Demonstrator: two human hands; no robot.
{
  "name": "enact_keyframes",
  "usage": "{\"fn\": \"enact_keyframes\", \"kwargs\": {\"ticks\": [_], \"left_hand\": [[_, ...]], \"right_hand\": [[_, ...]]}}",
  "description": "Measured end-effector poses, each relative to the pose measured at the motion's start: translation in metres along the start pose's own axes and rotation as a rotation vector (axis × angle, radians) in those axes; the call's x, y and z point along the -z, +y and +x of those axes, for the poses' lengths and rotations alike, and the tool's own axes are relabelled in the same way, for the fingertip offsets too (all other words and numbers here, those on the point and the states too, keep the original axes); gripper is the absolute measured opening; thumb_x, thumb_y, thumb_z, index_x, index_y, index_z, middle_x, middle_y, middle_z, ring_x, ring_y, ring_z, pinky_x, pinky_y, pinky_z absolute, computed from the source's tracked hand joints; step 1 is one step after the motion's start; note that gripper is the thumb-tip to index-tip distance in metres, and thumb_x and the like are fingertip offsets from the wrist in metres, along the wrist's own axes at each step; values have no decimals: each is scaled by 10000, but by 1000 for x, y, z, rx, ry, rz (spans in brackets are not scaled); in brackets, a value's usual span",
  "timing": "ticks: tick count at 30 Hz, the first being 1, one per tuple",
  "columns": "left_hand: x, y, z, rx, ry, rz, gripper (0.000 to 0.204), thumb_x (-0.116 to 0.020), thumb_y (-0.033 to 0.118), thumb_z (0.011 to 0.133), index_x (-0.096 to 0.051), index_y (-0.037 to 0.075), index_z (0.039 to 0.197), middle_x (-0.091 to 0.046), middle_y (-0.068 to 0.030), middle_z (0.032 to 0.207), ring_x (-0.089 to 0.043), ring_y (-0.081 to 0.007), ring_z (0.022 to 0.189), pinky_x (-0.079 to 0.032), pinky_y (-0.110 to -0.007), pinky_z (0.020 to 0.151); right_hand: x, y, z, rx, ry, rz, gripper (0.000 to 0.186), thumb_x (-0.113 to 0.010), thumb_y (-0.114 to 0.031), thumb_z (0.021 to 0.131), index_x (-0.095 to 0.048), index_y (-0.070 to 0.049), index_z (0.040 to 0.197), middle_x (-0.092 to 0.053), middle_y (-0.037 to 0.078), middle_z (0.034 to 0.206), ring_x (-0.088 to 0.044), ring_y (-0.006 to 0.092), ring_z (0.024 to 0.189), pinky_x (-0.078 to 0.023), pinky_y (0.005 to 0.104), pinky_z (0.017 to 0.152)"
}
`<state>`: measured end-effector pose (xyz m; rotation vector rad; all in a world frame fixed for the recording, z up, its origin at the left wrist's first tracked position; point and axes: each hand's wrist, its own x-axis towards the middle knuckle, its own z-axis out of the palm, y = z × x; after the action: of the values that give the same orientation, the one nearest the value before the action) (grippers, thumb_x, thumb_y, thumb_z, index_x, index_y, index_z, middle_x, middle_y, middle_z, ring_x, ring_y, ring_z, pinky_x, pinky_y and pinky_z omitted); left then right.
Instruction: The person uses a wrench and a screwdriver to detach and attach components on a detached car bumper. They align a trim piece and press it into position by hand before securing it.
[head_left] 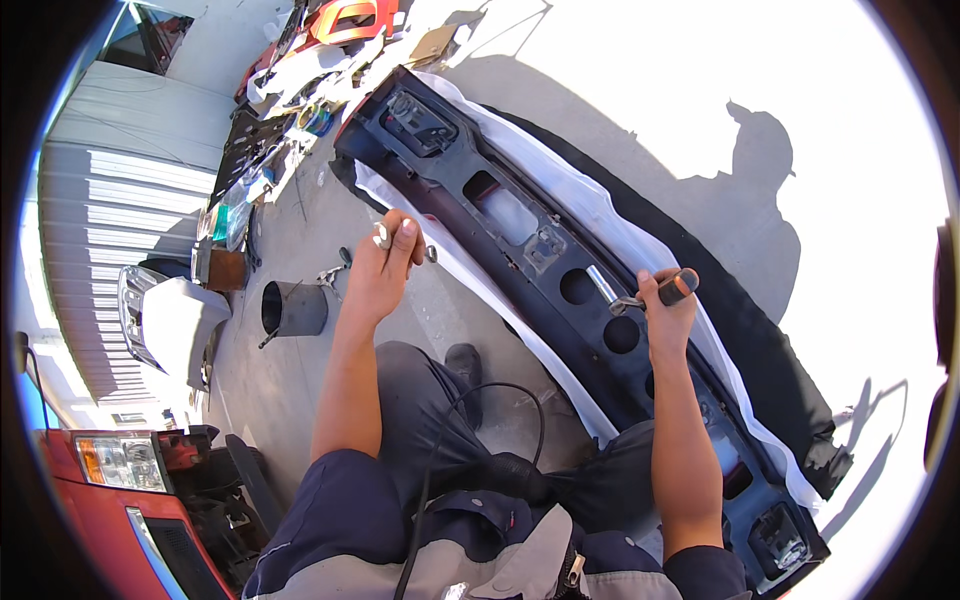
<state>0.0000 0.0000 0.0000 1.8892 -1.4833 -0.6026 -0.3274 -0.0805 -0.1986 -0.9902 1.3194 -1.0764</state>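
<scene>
My left hand (pixel 388 268) is raised in front of me, closed round a small combination wrench (pixel 382 236) whose silver ends stick out on both sides of the fingers. My right hand (pixel 669 315) grips a socket ratchet (pixel 604 288) by its black and orange handle. The ratchet's long silver socket points away to the left, over a long dark truck bumper (pixel 535 268). That bumper lies diagonally with its inner side up, showing round holes, rectangular openings and a lamp unit at either end. The wrench is apart from the bumper; whether the socket touches it I cannot tell.
White padding (pixel 590 190) and a black cloth (pixel 735 300) lie under the bumper. A dark metal bucket (pixel 300 308) stands left of me, near a white car part (pixel 178 320). A red vehicle (pixel 110 500) is at lower left. Assorted parts (pixel 290 110) lie along the far left.
</scene>
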Motion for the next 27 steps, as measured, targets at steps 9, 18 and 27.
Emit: {"fn": "enact_keyframes", "kwargs": {"ticks": [9,18,27], "left_hand": [[80,-154,30,169,83,-86,431,-395,414,1134,-587,90,925,-602,6,782,-471,-54,643,-370,-232,578],[52,-252,129,136,-9,-237,421,-444,391,1122,-624,51,950,-626,-26,823,-526,-105,713,-470,-279,685],[15,-263,186,19,-279,-685,429,-411,374,1133,-626,76,912,-674,-10,843,-495,-56,632,-380,-219,557]], "right_hand": [[-101,1,-28,-186,-89,44,270,-798,-232,905,-611,-37,896,-642,61,717,-577,108,594,-431,246,529],[-123,-27,-101,-191,149,-122,278,-785,-203,923,-550,-53,913,-607,58,779,-620,117,703,-443,229,575],[-182,-35,-142,-113,506,-21,255,-753,-216,957,-541,-75,935,-576,30,762,-637,141,738,-421,221,534]]}}
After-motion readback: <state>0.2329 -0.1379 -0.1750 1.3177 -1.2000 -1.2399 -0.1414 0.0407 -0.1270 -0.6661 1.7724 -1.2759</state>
